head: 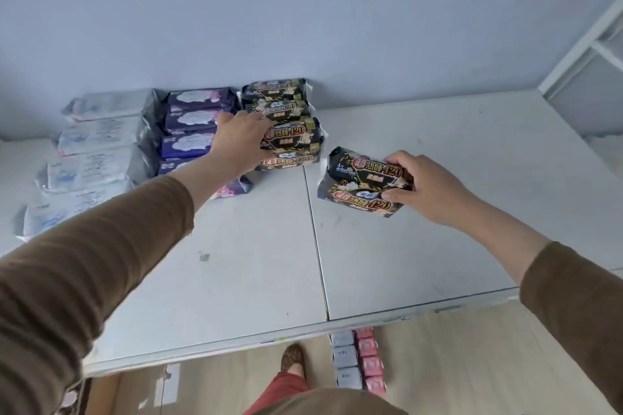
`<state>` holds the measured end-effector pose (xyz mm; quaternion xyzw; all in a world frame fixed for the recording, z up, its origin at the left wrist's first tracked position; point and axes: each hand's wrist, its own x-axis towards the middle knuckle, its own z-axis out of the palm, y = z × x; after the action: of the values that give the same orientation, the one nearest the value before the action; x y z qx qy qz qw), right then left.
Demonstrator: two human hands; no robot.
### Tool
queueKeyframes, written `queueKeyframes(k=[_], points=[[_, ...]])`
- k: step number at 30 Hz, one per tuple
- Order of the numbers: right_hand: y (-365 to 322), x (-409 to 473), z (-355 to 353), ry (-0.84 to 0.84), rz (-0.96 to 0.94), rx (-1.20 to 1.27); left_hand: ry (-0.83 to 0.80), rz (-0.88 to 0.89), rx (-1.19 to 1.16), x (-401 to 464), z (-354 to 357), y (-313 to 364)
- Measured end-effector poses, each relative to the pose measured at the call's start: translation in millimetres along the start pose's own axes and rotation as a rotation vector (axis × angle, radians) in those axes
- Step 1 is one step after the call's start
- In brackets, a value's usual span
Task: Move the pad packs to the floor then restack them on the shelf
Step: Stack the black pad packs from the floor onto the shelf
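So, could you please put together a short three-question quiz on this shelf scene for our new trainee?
1. True or false: the right hand holds two black packs at once.
2. Which packs lie nearest the left hand? A) the black row B) the white row C) the pink packs on the floor
3. Fill in: between the white row and the black row lies a row of ____ packs.

Key
1. True: its grip is on both, one on top of the other, on the shelf.
2. A: the hand is at the row's left side.
3. Purple.
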<state>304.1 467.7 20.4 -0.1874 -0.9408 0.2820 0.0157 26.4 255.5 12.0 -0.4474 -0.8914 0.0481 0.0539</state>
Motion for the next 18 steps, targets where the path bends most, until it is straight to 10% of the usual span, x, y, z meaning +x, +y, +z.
queueKeyframes(k=[18], points=[[-67.0, 104.5, 68.1, -0.069, -0.193, -0.194, -0.003, -0.014, -0.227, -1.1, 5.3, -49.2]])
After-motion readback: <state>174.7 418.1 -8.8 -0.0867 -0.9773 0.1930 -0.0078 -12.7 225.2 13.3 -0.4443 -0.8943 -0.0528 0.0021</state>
